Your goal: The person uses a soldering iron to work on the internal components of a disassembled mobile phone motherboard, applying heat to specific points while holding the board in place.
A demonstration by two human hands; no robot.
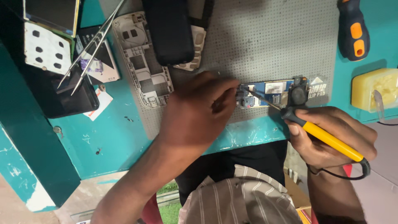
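teal paint covers the desk, scuffed and chipped along its near edge, and a grey dotted mat is laid over its middle. bare floor is seen below the desk's edge. on the mat a small blue circuit board is laid flat, close to the near edge. the left hand is curled over the board's left end, fingertips pinched together there; whether something thin is pinched between them cannot be told. the right hand is closed around the yellow handle of a soldering iron, whose tip is brought down onto the board. tweezers, a white phone frame, a black phone and an orange-and-black screwdriver are scattered further back, and a yellow sponge tray is set at the right.
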